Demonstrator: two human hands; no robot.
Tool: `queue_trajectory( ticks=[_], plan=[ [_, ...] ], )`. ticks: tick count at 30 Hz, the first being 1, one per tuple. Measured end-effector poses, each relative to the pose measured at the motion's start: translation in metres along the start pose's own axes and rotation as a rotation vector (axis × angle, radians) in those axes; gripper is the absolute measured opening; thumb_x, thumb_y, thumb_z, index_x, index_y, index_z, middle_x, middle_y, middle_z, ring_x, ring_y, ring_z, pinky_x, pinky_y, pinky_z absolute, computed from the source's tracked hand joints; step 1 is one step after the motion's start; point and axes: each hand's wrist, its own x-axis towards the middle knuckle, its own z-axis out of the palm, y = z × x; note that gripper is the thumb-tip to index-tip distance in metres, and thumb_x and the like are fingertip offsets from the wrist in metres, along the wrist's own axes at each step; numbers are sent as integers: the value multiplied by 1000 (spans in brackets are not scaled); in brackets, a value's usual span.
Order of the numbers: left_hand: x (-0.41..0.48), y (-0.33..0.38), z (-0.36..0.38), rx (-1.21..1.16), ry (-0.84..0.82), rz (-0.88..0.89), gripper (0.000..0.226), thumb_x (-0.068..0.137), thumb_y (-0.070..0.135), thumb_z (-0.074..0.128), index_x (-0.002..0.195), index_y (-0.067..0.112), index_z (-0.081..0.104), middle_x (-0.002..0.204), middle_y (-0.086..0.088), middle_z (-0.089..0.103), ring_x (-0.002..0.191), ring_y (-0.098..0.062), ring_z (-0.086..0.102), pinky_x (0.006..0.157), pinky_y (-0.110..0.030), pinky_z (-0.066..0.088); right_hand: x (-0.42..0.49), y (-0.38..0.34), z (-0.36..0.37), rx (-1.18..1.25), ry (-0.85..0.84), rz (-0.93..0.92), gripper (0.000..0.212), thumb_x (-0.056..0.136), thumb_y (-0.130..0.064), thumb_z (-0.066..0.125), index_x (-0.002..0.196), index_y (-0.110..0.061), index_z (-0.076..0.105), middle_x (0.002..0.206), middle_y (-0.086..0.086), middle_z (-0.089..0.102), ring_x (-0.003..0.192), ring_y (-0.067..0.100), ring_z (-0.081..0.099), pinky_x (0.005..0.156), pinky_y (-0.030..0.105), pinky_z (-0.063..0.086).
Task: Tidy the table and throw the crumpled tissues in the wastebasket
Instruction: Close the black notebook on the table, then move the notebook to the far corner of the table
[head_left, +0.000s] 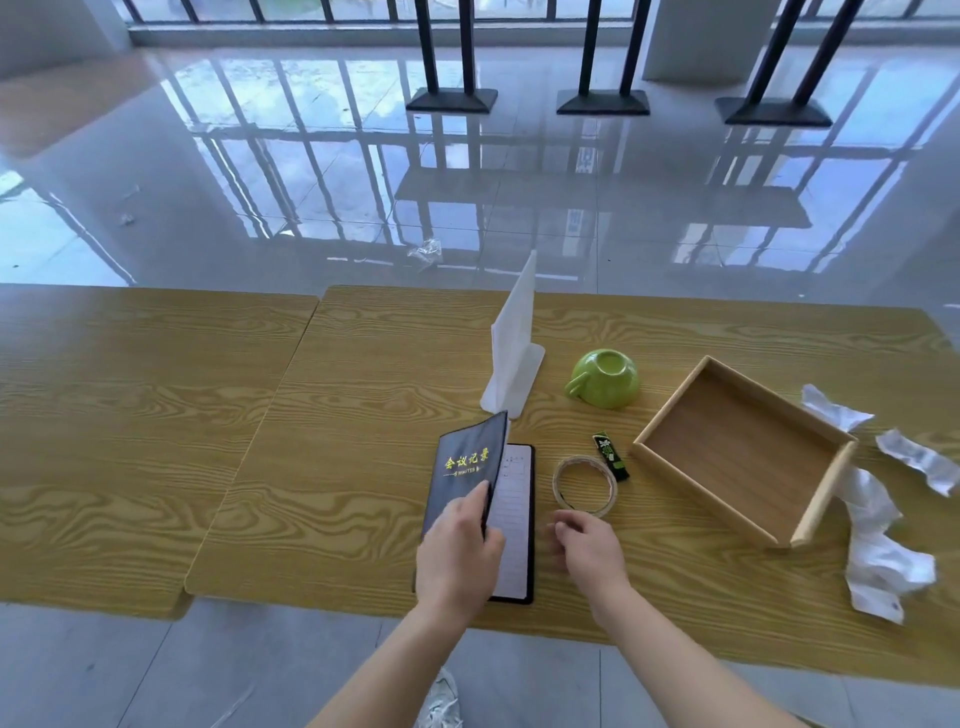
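My left fingers (475, 499) pinch the notebook (462, 467) cover, my right fingers (571, 522) hang loose holding nothing, and the crumpled tissues (883, 556) lie on the surface (311, 467) beside the wooden tray (737, 452), none thrown away yet.

The yellow wood-grain surface (156, 415), two tops set edge to edge, stands on a glossy pale tiled floor (260, 171) mirroring the barred window (363, 9). Black stands (602, 101) and a white pillar (696, 41) line the far side.

Black notebook (465, 467) with gold lettering, green cup (605, 378), white tissues (878, 551)
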Motion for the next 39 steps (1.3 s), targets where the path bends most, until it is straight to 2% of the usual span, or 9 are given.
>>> queue_trajectory(
  ticks=[4,8,12,14,18,22,26,30,39],
  plan=[
    [-4,17,35,252,-31,7,55,92,31,47,146,26,37,144,2,47,129,-20,46,87,-39,47,2,-2,-2,43,-64,-5,25,99,-18,50,89,-13,72,97,12,74,96,34,68,89,57,54],
    [-12,8,53,406,-118,55,50,95,50,34,142,34,43,156,3,37,147,-27,22,111,-55,25,-1,-6,-2,49,-106,-4,29,93,-25,48,70,-10,56,79,13,55,76,27,52,70,47,51],
    [-14,-17,53,431,-237,117,48,98,47,27,146,44,32,162,12,17,151,-28,-5,114,-66,1,-7,-13,3,-41,-173,-43,16,95,-28,55,99,-20,68,93,1,65,93,18,61,85,37,56],
    [-10,-24,46,358,-232,139,43,99,43,34,141,45,40,161,15,20,151,-26,-2,115,-64,2,-7,-16,8,-221,-123,-96,31,93,-30,62,118,-11,65,100,-4,66,99,18,63,92,38,55],
    [2,-40,22,189,-9,64,37,95,35,54,130,26,61,148,-2,45,143,-27,29,112,-46,31,-10,-26,19,-570,-63,-216,36,87,-33,69,118,-14,65,112,2,68,101,20,63,87,34,53],
    [18,-56,10,166,-71,-138,65,94,47,53,149,19,33,148,-10,36,136,-25,34,104,-36,39,-11,-28,30,-675,26,-197,45,89,-29,69,128,-10,58,123,7,61,111,25,60,91,34,50],
    [33,-55,9,85,-115,-247,77,90,51,60,150,14,28,135,-11,45,127,-28,40,101,-38,39,-10,-26,39,-612,72,-146,37,88,-28,69,120,-10,61,117,7,63,101,24,63,89,35,54],
    [40,-58,6,72,-130,-282,82,84,53,66,148,17,30,134,-11,46,125,-30,42,100,-41,41,-9,-21,42,-389,56,-27,59,88,-28,70,140,-10,50,136,7,58,125,26,55,103,36,48],
    [42,-69,-3,-2,-155,-250,97,72,54,77,149,25,25,124,-9,44,120,-28,41,97,-37,41,-11,-20,45,-258,17,20,37,89,-21,68,125,-14,61,118,3,67,107,21,63,95,42,55]
  ],
)
